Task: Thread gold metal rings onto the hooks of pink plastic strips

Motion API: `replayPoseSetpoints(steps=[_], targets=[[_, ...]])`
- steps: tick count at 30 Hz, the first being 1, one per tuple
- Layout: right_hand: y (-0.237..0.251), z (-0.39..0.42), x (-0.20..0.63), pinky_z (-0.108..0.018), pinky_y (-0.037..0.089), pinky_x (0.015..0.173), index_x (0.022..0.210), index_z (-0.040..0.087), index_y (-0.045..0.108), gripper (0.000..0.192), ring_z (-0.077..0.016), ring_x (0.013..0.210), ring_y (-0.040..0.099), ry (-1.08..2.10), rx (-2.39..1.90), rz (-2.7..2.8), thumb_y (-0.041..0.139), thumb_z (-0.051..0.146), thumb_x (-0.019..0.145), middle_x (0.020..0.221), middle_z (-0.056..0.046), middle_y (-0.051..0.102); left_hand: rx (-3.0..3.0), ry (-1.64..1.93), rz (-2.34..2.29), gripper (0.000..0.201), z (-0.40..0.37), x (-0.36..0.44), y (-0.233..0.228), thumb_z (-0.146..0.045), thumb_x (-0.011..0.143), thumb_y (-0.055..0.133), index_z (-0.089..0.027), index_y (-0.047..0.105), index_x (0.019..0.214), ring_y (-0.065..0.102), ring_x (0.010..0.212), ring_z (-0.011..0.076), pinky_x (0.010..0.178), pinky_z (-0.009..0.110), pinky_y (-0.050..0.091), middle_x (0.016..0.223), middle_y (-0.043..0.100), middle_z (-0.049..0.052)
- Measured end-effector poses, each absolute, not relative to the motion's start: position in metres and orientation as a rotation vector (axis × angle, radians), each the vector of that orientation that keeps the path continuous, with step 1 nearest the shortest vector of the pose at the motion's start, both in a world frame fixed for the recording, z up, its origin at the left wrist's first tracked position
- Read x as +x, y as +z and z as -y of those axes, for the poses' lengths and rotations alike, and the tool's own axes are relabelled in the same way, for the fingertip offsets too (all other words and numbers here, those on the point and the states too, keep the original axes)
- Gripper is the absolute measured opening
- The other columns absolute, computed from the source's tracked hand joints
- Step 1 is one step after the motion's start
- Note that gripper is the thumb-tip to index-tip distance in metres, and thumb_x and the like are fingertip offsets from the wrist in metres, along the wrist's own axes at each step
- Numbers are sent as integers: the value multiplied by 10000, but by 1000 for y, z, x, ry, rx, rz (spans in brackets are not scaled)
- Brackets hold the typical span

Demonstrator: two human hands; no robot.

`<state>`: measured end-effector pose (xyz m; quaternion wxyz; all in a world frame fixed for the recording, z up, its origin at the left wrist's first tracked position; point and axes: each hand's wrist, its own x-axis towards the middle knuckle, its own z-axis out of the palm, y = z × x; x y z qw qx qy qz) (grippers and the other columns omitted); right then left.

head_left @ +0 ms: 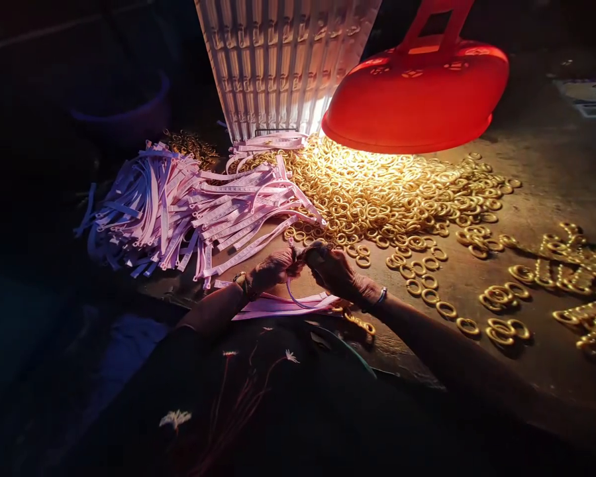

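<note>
1. The left hand [273, 268] and the right hand [335, 270] meet fingertip to fingertip low in the middle of the view, over the near edge of the work surface [551, 172].
2. A thin pink strip [298, 301] runs between them: its upper end is pinched where the fingers of both hands come together, and the rest droops in a loop just below the hands.
3. Both hands are curled closed around that pinch point. Whether a ring is also caught in the fingers cannot be told in the dim light.
4. A few flat pink strips [283, 306] lie on the surface directly beneath the hands, touching the drooping loop.
5. A big loose heap of pink strips [179, 212] lies to the left, just beyond the left hand.
6. A wide pile of yellow rings [377, 192] spreads beyond the right hand under a red lamp shade [417, 99]; stray rings [427, 285] trail near the right wrist.
7. More ring clusters [571, 265] sit well apart at the far right.
8. A ribbed white panel [278, 66] stands upright behind the strips.
</note>
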<state>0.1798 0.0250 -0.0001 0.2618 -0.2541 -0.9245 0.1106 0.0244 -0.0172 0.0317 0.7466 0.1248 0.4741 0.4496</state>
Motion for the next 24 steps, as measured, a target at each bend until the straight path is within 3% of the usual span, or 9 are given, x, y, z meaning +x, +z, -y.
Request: replayPoseSetpoints(steps=[2,4,7,10,13,17,20,24], targets=[[6,-27,176,-265,376,606,792,186,551,81,-156,672,529,527,-818,2274,501,162,851,760,-67,625,336,905,-1057,216,17,27,35,-70,716,563,-180,412,606,232,357,40,377,171,166,447,329,-59],[10,-31,170,-266,406,599,791,204,515,175,-145,627,517,795,-968,1949,528,331,910,698,-29,589,416,877,-1052,197,15,30,37,-75,747,527,-172,436,602,207,349,33,384,169,150,422,322,-62],[11,-38,161,-268,409,552,761,228,467,359,-128,566,461,1118,-1065,1515,550,555,882,615,18,504,510,989,-1048,192,14,38,35,-176,812,584,-162,486,647,197,354,27,397,180,128,430,362,-65],[13,-53,165,-291,442,587,731,241,425,471,-130,592,461,1220,-1064,1289,562,684,810,622,24,472,557,1096,-1076,299,15,45,27,-328,758,753,-155,517,699,256,374,19,413,189,164,519,505,-37],[22,-71,185,-328,500,671,778,247,406,507,-146,680,545,1312,-995,1196,607,711,743,732,5,543,506,1149,-1030,420,17,48,19,-438,679,835,-157,551,809,361,417,33,452,198,274,670,626,3],[28,-77,214,-321,510,615,841,248,413,486,-139,641,563,1466,-942,1177,611,686,764,778,9,561,328,1133,-992,364,15,52,15,-498,794,726,-171,572,841,448,479,79,504,228,373,731,653,34],[21,-65,223,-264,420,497,850,242,441,462,-104,526,463,1512,-1009,1319,635,655,781,667,48,495,247,1123,-1029,272,8,56,13,-415,836,691,-165,585,815,465,502,93,510,231,394,693,626,37],[11,-43,219,-240,311,456,831,229,463,415,-90,525,371,1429,-1075,1561,617,615,832,654,40,486,222,1082,-1112,141,1,57,8,-243,810,675,-166,562,775,417,472,67,445,190,281,651,567,8]])
